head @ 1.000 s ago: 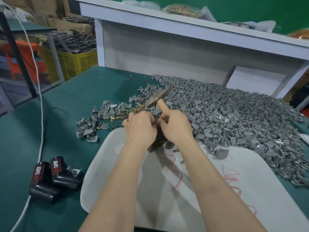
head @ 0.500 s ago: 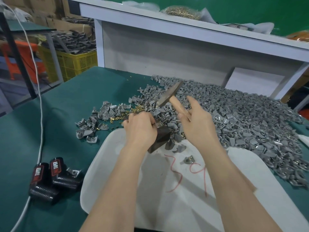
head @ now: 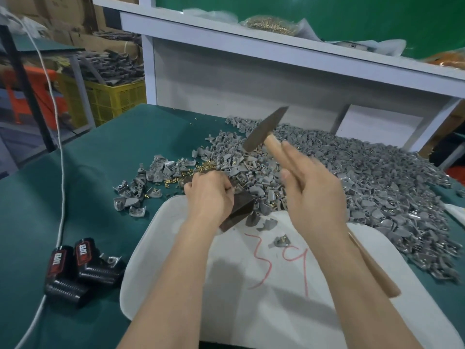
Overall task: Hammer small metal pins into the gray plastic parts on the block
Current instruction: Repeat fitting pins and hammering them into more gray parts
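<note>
Hammer (head: 264, 131) up in R grip (head: 317, 197), block (head: 241, 210) under L grip (head: 208, 197).

Green felt surface (head: 75, 197) bearing a white plastic tray (head: 276, 318), marked inside with red handwritten strokes (head: 261, 270). Left of the tray, two black ribbed cases (head: 80, 270) with red labels lie side by side; a white cable (head: 61, 172) runs past them. Background: yellow crate (head: 113, 99) of dark scrap, orange stool (head: 32, 96), white shelf (head: 276, 51), cardboard boxes (head: 50, 18).
</note>
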`<move>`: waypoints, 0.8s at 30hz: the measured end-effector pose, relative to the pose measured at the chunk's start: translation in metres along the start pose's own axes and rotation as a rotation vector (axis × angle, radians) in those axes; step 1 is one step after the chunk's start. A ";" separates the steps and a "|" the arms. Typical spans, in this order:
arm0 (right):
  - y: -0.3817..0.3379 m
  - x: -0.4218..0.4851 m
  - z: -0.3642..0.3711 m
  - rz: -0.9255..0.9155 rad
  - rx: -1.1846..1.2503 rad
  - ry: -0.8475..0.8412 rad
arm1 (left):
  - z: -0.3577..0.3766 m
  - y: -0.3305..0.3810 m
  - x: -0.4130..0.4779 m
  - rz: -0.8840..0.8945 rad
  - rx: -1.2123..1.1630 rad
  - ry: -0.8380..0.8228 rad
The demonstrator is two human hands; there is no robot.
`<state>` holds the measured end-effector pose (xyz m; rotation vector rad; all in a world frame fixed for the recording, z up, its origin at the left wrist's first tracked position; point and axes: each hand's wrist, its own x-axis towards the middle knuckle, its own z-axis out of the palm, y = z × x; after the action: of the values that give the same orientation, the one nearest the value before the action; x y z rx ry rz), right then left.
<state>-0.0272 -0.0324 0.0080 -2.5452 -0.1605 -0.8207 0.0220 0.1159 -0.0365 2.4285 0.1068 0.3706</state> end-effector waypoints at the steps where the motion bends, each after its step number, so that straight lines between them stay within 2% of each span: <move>1: -0.002 -0.001 0.001 -0.017 -0.039 -0.051 | 0.000 0.000 0.000 -0.001 0.004 -0.005; 3: -0.001 -0.010 0.007 -0.053 -0.133 -0.236 | 0.000 0.000 0.000 0.003 0.020 0.002; 4: 0.001 -0.013 0.009 -0.058 -0.156 -0.262 | 0.000 -0.001 0.000 0.002 0.032 0.004; 6: 0.004 -0.011 0.009 -0.035 -0.141 -0.164 | 0.001 -0.002 0.001 -0.001 0.023 0.008; 8: 0.006 -0.009 0.009 0.031 -0.023 -0.012 | 0.001 -0.002 0.001 0.003 -0.023 0.019; 9: 0.005 -0.010 0.009 0.032 -0.009 -0.003 | 0.001 -0.002 0.001 -0.001 -0.028 0.018; 12: 0.002 -0.019 0.015 -0.026 -0.102 -0.218 | 0.000 -0.001 0.001 -0.007 0.024 0.013; 14: 0.007 -0.012 0.014 -0.023 -0.102 -0.236 | 0.000 -0.001 0.001 -0.008 0.033 0.007; 16: 0.014 0.000 0.017 0.038 -0.060 -0.230 | 0.000 -0.001 0.001 -0.012 0.026 0.008; 19: 0.029 0.020 0.026 0.222 0.060 -0.268 | 0.001 -0.001 0.001 -0.025 0.009 0.012; 24: 0.047 0.029 0.041 0.381 0.119 -0.460 | 0.002 -0.001 0.001 -0.022 -0.005 0.027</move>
<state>0.0297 -0.0558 -0.0226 -2.4949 0.1278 -0.0753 0.0234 0.1152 -0.0381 2.4162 0.1443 0.3932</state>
